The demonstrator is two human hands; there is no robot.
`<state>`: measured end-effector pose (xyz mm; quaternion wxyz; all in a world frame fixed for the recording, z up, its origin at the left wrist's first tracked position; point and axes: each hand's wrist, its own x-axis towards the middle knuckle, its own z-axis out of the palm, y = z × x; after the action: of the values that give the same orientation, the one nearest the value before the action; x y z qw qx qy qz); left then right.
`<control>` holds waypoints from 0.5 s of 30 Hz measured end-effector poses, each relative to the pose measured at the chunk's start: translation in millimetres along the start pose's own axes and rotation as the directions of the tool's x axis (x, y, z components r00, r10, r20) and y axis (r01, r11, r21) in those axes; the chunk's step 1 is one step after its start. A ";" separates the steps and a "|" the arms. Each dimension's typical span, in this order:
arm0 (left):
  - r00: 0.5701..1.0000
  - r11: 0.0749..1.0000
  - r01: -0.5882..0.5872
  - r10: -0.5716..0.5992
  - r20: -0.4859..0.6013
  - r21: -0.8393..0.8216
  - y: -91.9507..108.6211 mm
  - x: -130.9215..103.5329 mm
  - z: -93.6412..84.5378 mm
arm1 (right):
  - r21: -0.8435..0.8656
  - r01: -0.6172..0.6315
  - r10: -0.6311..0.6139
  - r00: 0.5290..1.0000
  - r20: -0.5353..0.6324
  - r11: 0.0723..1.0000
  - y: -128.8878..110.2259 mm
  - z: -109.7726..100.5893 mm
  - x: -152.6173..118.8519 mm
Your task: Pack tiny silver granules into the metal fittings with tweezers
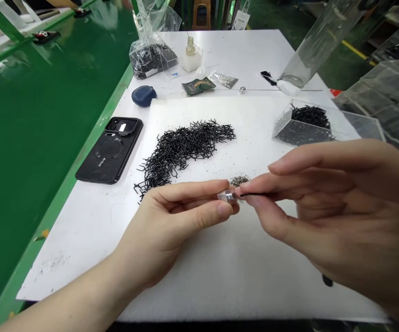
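Note:
Between the thumb and fingers of my left hand (pixel 181 216) is a small, shiny metal fitting (pixel 227 196), its end facing right. My right hand (pixel 310 198) pinches a thin black piece (pixel 253 194) by thumb and forefinger, its tip close to the fitting; whether they touch I cannot tell. Just behind the fingertips lies a little heap of tiny metallic bits (pixel 240 180). Farther back, a curved pile of short, bent black pieces (pixel 185 147) spreads over the white mat (pixel 254 115).
A black phone (pixel 111 150) and a dark blue rounded case (pixel 144 96) lie at the left. Behind are a bag of black pieces (pixel 152 57), a small bottle (pixel 190 57) and a green packet (pixel 198 86). A clear box (pixel 285 127) with black pieces stands right.

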<state>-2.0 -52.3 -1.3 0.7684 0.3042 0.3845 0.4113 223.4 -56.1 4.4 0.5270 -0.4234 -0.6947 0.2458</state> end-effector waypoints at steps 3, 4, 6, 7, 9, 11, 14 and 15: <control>1.000 1.000 0.004 -0.004 -0.010 0.020 -0.3 -1.3 -0.1 | -0.011 -0.003 0.003 1.000 -0.009 1.000 -0.1 -1.0 0.2; 1.000 1.000 0.006 -0.006 -0.012 0.028 -0.3 -1.7 -0.1 | -0.011 -0.005 0.005 1.000 -0.011 1.000 -0.7 -1.4 0.2; 1.000 0.999 0.008 -0.008 -0.012 0.042 -0.4 -2.0 -0.2 | -0.006 -0.039 0.039 0.999 -0.010 0.999 -2.7 -1.7 0.2; 1.000 0.999 0.011 -0.010 -0.013 0.046 -0.4 -1.8 -0.3 | -0.003 -0.067 0.067 0.998 -0.012 0.998 -3.9 -1.5 0.4; 1.000 0.999 0.010 -0.010 -0.007 0.051 -0.5 -0.9 -0.8 | 0.004 -0.115 0.115 0.993 -0.021 0.993 -6.1 -0.6 0.7; 1.000 0.998 0.011 -0.010 -0.004 0.059 -0.6 0.3 -1.4 | 0.015 -0.133 0.133 0.991 -0.027 0.991 -7.3 0.7 0.7; 1.000 0.998 0.010 -0.009 -0.004 0.066 -0.4 0.6 -1.8 | 0.038 -0.140 0.141 0.989 -0.042 0.989 -7.2 2.4 0.2; 1.000 0.998 0.010 -0.009 -0.007 0.064 -0.1 0.3 -1.7 | 0.042 -0.141 0.143 0.989 -0.048 0.989 -7.0 2.9 -0.1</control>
<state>-3.3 -51.9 -2.3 0.7589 0.3256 0.4014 0.3961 218.4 -59.6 8.9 0.5337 -0.4675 -0.6443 0.2855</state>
